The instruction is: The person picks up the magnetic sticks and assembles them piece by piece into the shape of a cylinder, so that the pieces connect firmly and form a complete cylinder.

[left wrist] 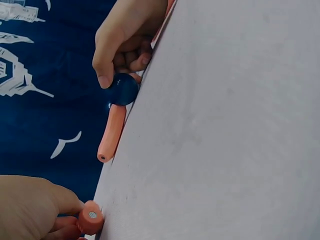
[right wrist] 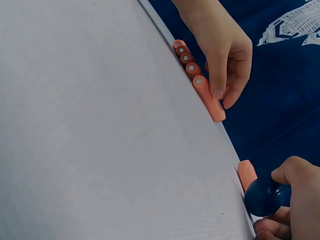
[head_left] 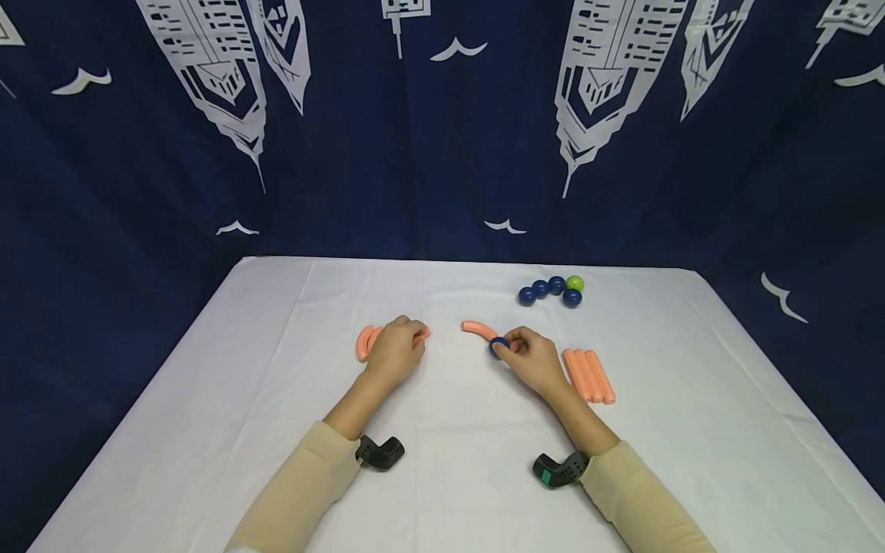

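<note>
Head view: across the white-covered bench [head_left: 442, 476], the right hand [head_left: 535, 361] pinches a dark blue ball [head_left: 496, 343] between thumb and fingers — the ball sits at the near end of a curved orange rod [head_left: 477, 329]. Farther left, the left hand [head_left: 396, 352] has its fingers closed on an orange stick [right wrist: 212, 106], last in a row of similar pieces [head_left: 362, 343]. Three straight rods [head_left: 588, 376] lie side by side right of the right hand; beyond — four blue balls [head_left: 541, 289] and one green ball [head_left: 575, 283].
</note>
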`<act>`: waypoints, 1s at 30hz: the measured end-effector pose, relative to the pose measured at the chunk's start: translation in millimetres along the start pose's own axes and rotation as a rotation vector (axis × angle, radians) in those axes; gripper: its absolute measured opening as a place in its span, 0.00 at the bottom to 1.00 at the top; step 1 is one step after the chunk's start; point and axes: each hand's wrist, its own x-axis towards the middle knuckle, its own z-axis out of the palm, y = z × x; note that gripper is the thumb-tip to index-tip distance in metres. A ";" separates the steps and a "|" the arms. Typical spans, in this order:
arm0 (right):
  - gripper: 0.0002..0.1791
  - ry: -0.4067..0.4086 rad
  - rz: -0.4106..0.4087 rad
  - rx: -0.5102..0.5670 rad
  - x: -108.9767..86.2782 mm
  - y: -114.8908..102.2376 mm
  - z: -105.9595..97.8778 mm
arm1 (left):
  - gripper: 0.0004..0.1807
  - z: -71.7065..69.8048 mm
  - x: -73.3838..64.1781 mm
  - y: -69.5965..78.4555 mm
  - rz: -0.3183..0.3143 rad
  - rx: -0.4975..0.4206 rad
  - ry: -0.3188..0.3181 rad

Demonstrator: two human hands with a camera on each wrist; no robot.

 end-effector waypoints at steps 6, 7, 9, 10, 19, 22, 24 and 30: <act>0.14 0.011 -0.013 0.013 -0.6 -0.3 1.1 | 0.05 2.8 -3.0 2.9 0.025 0.000 0.027; 0.13 0.011 -0.015 0.014 -0.6 -0.2 1.2 | 0.04 3.2 -3.3 2.7 0.022 0.005 0.027; 0.13 0.009 -0.020 0.013 -0.5 0.0 1.4 | 0.05 4.2 -3.5 2.2 0.016 0.020 0.021; 0.13 0.009 -0.021 0.013 -0.5 0.2 1.6 | 0.05 4.8 -3.5 1.8 0.012 0.029 0.017; 0.14 0.008 -0.018 0.017 -0.6 1.7 1.6 | 0.11 5.3 -4.8 4.7 -0.029 0.026 -0.057; 0.14 0.004 -0.017 0.017 -0.6 2.6 1.8 | 0.14 4.1 -5.1 9.0 -0.065 0.000 -0.063; 0.14 0.003 -0.021 0.017 -0.5 2.7 1.9 | 0.14 3.2 -5.0 12.5 -0.109 -0.050 -0.067; 0.14 0.006 -0.024 0.011 0.3 2.2 1.9 | 0.16 0.2 -2.6 23.8 -0.316 -0.426 -0.161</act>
